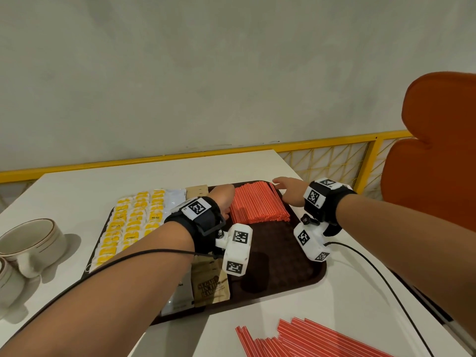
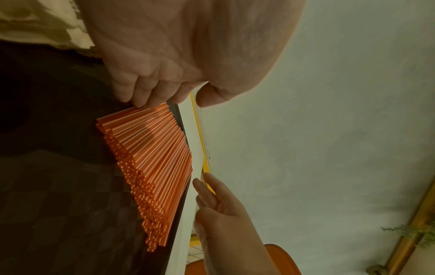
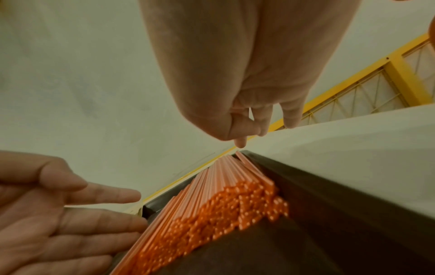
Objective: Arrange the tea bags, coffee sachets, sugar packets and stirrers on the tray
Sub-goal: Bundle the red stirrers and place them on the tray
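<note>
Red stirrers [image 1: 258, 204] between two flat hands

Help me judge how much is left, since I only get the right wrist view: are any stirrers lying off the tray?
Observer: Yes. A loose heap of stirrers lies on the table, in front of the tray.
Operator: What fills the tray's other side?
Observer: Yellow tea bags sit in rows along its left part.
Operator: Any sugar on it?
Observer: Brown sugar packets lie at the near edge, right of the tea bags.
</note>
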Demonstrator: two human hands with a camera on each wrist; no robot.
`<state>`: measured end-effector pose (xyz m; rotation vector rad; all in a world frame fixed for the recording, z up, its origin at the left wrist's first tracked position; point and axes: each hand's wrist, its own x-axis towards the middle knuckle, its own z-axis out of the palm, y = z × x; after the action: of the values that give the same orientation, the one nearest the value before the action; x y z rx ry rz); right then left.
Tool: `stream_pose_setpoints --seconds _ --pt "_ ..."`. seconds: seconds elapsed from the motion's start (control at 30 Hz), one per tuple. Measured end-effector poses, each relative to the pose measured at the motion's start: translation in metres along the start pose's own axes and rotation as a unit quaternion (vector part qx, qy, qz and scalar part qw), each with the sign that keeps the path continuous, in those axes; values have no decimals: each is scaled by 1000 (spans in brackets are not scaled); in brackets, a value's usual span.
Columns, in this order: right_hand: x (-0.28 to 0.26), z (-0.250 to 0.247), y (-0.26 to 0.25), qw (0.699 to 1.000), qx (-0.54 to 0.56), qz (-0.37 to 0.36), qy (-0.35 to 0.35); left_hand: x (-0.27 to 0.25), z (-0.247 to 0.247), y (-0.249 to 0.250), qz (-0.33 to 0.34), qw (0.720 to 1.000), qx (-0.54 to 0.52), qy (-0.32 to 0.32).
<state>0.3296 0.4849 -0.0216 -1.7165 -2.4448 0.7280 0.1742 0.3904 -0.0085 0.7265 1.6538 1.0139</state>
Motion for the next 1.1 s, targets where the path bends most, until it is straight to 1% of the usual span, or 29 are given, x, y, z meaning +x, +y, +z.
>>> stream_pose_setpoints --seconds 0.27,0.43,0.53,0.67,0.73,0.9,1.0,1.1 --pt "5 3 -8 998 -44 -27 -26 -3 2 2 -1 999 29 -19" --pt "5 -3 -3 998 -52 -31 -22 -4 0 2 6 1000 23 -11" --pt "3 -9 6 997 -47 -51 -19 -2 -1 3 7 1000 16 -3" --pt "-3 -9 15 986 -123 -55 -100 0 1 1 -3 1000 10 -13" --pt "-4 -6 16 982 -141 -51 -116 -1 1 1 2 1000 10 -13" --pt "-4 -2 13 985 -149 -61 -64 -2 1 2 4 1000 4 -1" --pt "-5 -3 11 987 -137 -61 -58 -2 2 0 -1 1000 5 -9" --pt "-7 -3 9 986 -138 -66 -61 -2 1 2 4 1000 -3 6"
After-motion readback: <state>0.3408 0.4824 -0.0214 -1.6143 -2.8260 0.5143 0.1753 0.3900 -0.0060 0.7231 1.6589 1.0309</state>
